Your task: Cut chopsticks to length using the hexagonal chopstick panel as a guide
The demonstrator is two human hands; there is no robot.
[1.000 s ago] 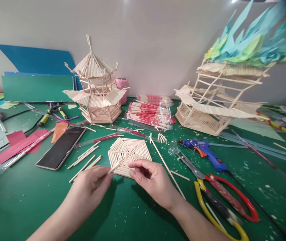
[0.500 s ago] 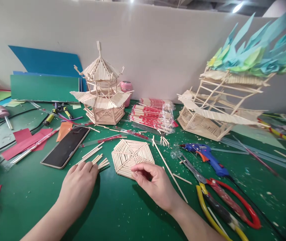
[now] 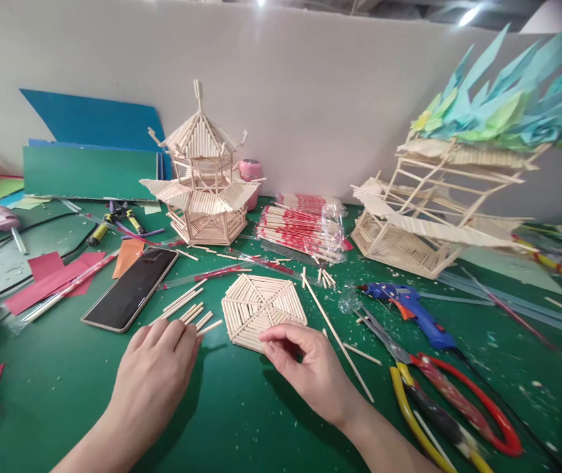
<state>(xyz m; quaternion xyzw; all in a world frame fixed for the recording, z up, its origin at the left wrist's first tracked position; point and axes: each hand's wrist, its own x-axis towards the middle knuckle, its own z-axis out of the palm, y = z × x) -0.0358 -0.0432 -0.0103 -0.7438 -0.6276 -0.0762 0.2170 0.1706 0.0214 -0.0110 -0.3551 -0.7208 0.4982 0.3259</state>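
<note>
My left hand point(image 3: 155, 371) is closed, palm down, over several short wooden sticks. One loose wooden stick point(image 3: 209, 328) sticks out at its fingertips, angled away from the other short sticks point(image 3: 182, 299). My right hand point(image 3: 305, 371) has thumb and forefinger pinched together at the near edge of a flat many-sided panel point(image 3: 251, 305) of sticks with crossing spokes. Whatever lies between those fingertips is hidden. Right of the panel lies a long thin stick point(image 3: 333, 328).
Stick pavilions stand behind, one with a peaked roof point(image 3: 199, 141), another under blue-green paper leaves point(image 3: 517, 98). A blue glue gun point(image 3: 409, 305) and large scissors point(image 3: 438, 368) lie right. Bagged sticks point(image 3: 303, 226) lie mid-table; a phone point(image 3: 130, 289) lies left.
The short sticks under my left fingers have spread apart, and one now points further right. My right hand stays pinched by the panel. The whole view has shifted slightly.
</note>
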